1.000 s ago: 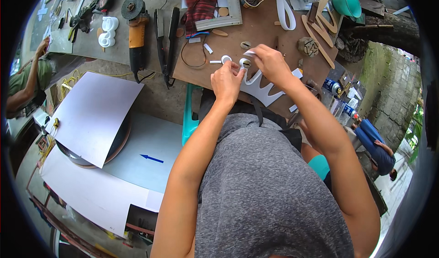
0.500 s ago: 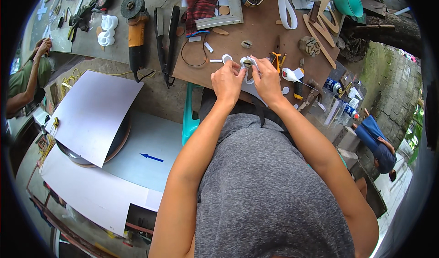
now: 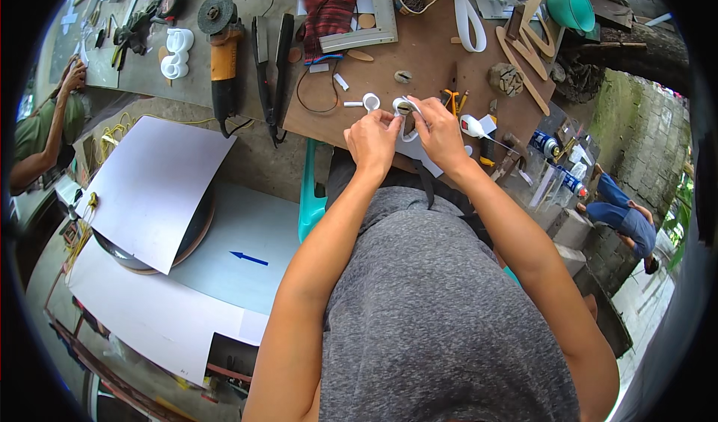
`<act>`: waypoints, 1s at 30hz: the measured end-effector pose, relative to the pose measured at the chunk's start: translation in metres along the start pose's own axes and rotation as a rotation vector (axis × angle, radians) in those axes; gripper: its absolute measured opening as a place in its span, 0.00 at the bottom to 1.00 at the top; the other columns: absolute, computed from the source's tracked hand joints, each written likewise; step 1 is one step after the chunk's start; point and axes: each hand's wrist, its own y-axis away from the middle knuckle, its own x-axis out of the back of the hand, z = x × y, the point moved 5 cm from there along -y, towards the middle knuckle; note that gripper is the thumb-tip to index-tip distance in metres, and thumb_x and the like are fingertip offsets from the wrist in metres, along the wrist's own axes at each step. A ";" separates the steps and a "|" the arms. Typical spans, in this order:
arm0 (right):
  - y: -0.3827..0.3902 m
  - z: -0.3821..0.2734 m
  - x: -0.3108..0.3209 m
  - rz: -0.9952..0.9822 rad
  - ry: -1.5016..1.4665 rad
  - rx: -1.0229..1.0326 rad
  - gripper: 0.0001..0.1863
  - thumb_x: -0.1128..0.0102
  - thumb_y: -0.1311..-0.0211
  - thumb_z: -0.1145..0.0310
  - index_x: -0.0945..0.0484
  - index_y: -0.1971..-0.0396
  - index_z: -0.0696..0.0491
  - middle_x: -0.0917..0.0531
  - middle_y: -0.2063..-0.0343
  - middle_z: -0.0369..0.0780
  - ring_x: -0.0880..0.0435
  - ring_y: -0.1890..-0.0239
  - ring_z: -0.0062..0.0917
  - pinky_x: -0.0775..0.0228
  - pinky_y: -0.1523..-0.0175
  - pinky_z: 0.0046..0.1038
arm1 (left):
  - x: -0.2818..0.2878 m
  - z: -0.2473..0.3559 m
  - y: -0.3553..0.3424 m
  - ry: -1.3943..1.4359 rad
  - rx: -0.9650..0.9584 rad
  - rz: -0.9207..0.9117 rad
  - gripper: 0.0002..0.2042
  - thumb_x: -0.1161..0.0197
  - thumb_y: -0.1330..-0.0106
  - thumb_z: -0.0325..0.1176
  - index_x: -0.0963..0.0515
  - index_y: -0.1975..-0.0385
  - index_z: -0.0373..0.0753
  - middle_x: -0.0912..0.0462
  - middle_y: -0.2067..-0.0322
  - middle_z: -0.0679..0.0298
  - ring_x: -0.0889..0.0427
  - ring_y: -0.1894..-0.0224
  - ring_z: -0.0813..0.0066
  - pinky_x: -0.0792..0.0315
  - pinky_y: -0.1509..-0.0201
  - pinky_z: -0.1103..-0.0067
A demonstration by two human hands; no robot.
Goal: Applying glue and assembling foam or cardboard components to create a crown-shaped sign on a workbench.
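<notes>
At the table's near edge both hands pinch a thin white strip [image 3: 409, 133] bent into curves. Its small upper loop goes around a greyish round piece [image 3: 404, 110]. My left hand [image 3: 372, 141] has thumb and fingers closed on the loop's left side. On the right side, my right hand [image 3: 443, 139] grips the strip between thumb and fingers; the fingertips partly hide it. Left of the loop lies a small white ring [image 3: 371, 102] with a short straight tail. A similar greyish piece [image 3: 403, 76] sits just beyond. Beside my right hand lies a white squeeze bottle [image 3: 473, 126] with a thin nozzle.
Yellow-handled pliers [image 3: 451, 102], a hammer [image 3: 510, 160] and a wooden block [image 3: 506, 79] lie to the right. An angle grinder [image 3: 223, 66] and a flat iron [image 3: 273, 70] are at left. White sheets [image 3: 157, 186] rest on a lower left surface. Other people stand at both sides.
My hands stay nearly in place, with slight finger shifts on the strip. The small white ring beside them now shows its opening more. The person at far right has shifted.
</notes>
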 end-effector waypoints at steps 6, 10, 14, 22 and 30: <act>0.001 -0.001 0.001 0.002 -0.011 -0.015 0.18 0.40 0.36 0.77 0.19 0.45 0.56 0.17 0.61 0.45 0.15 0.64 0.41 0.23 0.57 0.36 | -0.001 0.000 0.000 0.009 -0.031 0.002 0.11 0.27 0.40 0.41 0.11 0.69 0.40 0.14 0.79 0.60 0.13 0.74 0.65 0.22 0.63 0.69; 0.002 -0.003 -0.002 0.036 -0.002 -0.013 0.19 0.39 0.36 0.78 0.20 0.45 0.56 0.18 0.63 0.45 0.15 0.65 0.41 0.23 0.58 0.36 | -0.001 -0.001 0.000 0.018 -0.028 0.000 0.11 0.27 0.40 0.41 0.11 0.68 0.39 0.14 0.78 0.59 0.14 0.74 0.64 0.22 0.63 0.69; 0.006 -0.002 -0.004 0.069 -0.018 -0.049 0.19 0.38 0.36 0.78 0.20 0.45 0.56 0.19 0.64 0.45 0.16 0.65 0.41 0.24 0.59 0.37 | -0.001 0.003 0.000 0.012 -0.024 -0.008 0.11 0.26 0.40 0.40 0.11 0.68 0.38 0.13 0.78 0.59 0.14 0.75 0.64 0.23 0.64 0.69; 0.010 -0.001 -0.007 0.100 -0.068 -0.086 0.21 0.38 0.37 0.78 0.21 0.43 0.57 0.20 0.62 0.46 0.16 0.64 0.41 0.24 0.58 0.36 | -0.001 0.001 0.000 0.025 -0.033 -0.013 0.11 0.26 0.40 0.39 0.11 0.68 0.37 0.14 0.78 0.58 0.14 0.75 0.65 0.23 0.66 0.70; -0.002 -0.004 0.005 0.009 -0.078 -0.096 0.22 0.40 0.41 0.83 0.19 0.46 0.56 0.18 0.59 0.44 0.16 0.59 0.40 0.23 0.54 0.37 | 0.002 0.001 -0.002 0.048 -0.001 -0.051 0.11 0.26 0.39 0.37 0.12 0.68 0.35 0.15 0.80 0.59 0.16 0.78 0.69 0.24 0.68 0.72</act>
